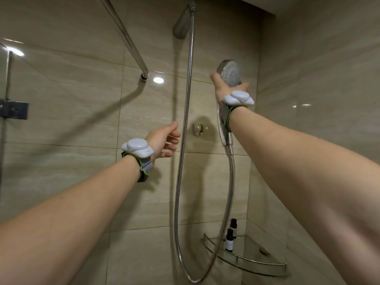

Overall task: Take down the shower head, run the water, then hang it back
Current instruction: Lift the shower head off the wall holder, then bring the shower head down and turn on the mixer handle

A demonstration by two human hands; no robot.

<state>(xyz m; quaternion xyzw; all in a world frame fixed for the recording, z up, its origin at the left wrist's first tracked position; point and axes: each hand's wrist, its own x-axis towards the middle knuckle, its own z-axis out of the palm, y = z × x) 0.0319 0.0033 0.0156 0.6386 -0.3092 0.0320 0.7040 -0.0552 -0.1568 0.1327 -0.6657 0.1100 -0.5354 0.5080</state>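
My right hand (223, 90) is raised and wrapped around the neck of the chrome hand-held shower head (230, 73), whose round spray face points toward me. Its handle runs down behind my wrist. No water shows at the nozzles. The metal hose (186, 120) hangs from a grey fitting (183, 23) high on the wall, loops low and climbs back to the handle. My left hand (162, 140) is held out with fingers apart, just left of the hose and not touching it. A small chrome wall bracket (199, 129) sits between my two hands.
Beige tiled walls enclose the stall. A chrome rail (131, 42) slants across the upper left, and a glass panel with a metal clamp (13, 110) stands at the left edge. Two dark bottles (229, 239) stand on a glass corner shelf (257, 262) at the lower right.
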